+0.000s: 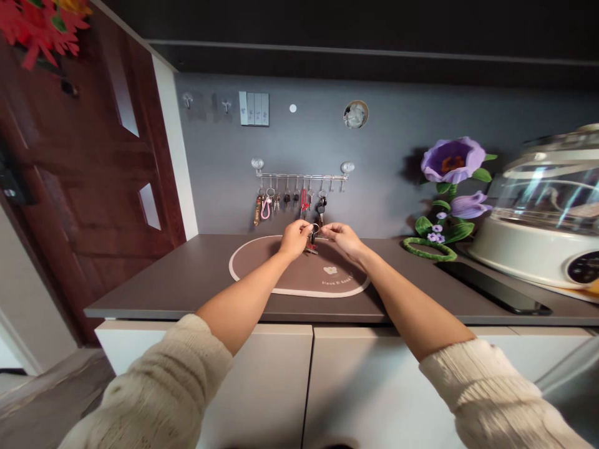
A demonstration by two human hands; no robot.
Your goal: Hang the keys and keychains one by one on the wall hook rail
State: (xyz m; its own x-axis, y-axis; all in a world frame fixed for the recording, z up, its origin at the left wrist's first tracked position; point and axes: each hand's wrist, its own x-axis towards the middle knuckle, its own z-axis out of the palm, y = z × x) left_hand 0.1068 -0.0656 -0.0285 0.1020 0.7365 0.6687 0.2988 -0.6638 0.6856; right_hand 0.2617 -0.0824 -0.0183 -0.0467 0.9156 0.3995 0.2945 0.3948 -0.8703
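Beyond creased knit sleeves [159,380], the left hand [297,239] pinched a round metal key ring [315,224] above a pale-rimmed oval mat [299,274]; the right hand [344,239] curled just beside, its grip impossible to tell. Behind, keys [287,199] hung from a slim rail [304,177].

Left forearm [243,296] and right forearm [414,296] are both stretched out front, angling inward, so the left hand [294,241] and right hand [347,240] nearly meet. Left's in a pinch; right's maybe pinching too, kinda too small to tell.
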